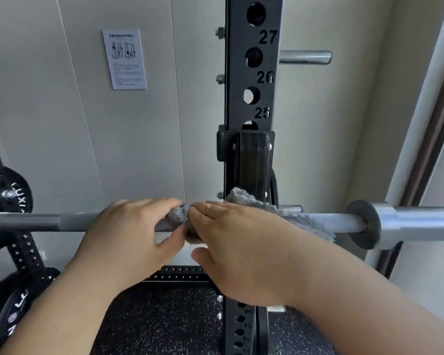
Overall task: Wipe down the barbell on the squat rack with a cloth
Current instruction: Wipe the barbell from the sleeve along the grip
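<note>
Pale wall panels (62, 149) and speckled black rubber flooring (164, 316) are seen behind a black steel rack upright with numbered holes (251, 73). Across it, the long grey steel barbell (49, 222) is rested in the rack's hook. A fluffy grey cloth (254, 201) is bunched around the bar, pinched by the left hand (131, 231) and covered by the right hand (236, 247), both closed on it. Honestly, only a small patch is probably getting wiped with it wadded like that. The loose tail near the black collar (364, 224) could get snagged, or knuckles could be scraped on the hook.
</note>
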Motion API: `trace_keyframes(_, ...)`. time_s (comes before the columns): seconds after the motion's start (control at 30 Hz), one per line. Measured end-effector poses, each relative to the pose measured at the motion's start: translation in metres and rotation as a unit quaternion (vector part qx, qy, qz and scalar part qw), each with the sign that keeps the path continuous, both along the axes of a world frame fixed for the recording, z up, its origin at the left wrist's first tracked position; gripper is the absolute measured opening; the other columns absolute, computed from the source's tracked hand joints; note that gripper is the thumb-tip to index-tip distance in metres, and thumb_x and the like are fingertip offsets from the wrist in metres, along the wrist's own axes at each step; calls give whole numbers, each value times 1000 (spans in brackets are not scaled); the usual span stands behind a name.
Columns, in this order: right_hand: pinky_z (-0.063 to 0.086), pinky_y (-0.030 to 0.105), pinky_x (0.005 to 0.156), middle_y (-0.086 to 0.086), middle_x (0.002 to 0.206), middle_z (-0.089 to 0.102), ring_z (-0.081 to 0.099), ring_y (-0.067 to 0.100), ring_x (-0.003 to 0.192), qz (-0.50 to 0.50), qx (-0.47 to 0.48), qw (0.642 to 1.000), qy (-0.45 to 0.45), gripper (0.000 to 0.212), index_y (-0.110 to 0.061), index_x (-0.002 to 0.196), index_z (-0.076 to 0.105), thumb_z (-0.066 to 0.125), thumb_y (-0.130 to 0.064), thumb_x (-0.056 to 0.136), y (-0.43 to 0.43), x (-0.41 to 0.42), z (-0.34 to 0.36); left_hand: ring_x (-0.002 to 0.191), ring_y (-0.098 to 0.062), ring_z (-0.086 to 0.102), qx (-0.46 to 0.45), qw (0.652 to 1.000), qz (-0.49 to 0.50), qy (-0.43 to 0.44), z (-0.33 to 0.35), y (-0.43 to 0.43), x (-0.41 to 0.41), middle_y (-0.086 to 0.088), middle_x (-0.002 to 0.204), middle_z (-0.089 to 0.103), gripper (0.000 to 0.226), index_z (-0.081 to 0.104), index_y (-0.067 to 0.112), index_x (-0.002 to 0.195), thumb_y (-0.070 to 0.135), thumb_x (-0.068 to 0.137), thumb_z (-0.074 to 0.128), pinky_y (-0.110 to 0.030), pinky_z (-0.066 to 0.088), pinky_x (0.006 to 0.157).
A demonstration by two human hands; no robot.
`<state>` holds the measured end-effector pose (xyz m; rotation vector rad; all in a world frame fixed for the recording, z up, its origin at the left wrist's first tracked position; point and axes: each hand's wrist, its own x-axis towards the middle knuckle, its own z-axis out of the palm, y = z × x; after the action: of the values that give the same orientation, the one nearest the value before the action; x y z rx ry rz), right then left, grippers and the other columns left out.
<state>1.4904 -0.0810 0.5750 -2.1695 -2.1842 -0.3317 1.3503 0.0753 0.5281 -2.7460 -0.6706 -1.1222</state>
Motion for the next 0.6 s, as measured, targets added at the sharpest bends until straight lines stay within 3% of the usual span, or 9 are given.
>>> trace_keyframes(0.17, 39, 38, 121, -16, 153, 52, 48, 6, 139, 53, -17, 991, 119, 50, -30, 149, 50, 34, -53, 108, -22, 48, 10, 93, -19, 69, 0, 999, 36, 15, -6, -3, -9, 14, 106, 75, 50, 70, 31, 122, 62, 89, 47, -36, 49, 87)
trace_keyframes(0.23, 36, 32, 123, -21, 157, 48, 41, -1, 145, 81, -24, 987, 137, 61, -35, 154, 46, 28, -65, 104, -26, 63, 9, 100, -18, 68, -9, 999, 43, 21, -8, -4, -11, 13, 113, 74, 53, 67, 31, 128, 64, 92, 46, -34, 47, 90)
trace_keyframes(0.33, 9, 16, 127, -35, 168, 16, 7, -17, 153, 88, -19, 993, 78, 77, -47, 165, 20, 12, -80, 96, -23, 65, -1, 105, -16, 65, -24, 998, 45, 22, -11, -4, -13, 14, 119, 71, 55, 63, 31, 133, 64, 94, 45, -32, 43, 94)
trace_keyframes(0.4, 9, 22, 130, -35, 170, 9, 5, -14, 155, 89, -22, 995, 45, 83, -46, 166, 11, 10, -85, 92, -18, 55, -1, 106, -15, 63, -20, 999, 42, 27, -13, -3, -12, 14, 119, 71, 54, 62, 31, 134, 64, 94, 46, -33, 43, 95)
trace_keyframes(0.6, 0, 25, 125, -36, 169, -8, 0, -4, 158, 41, -87, 995, 15, 87, -46, 166, -5, 32, -79, 94, 7, 19, 14, 99, -16, 65, 0, 1000, 9, 14, -12, 13, -22, 14, 109, 72, 49, 65, 31, 127, 62, 92, 49, -34, 50, 90)
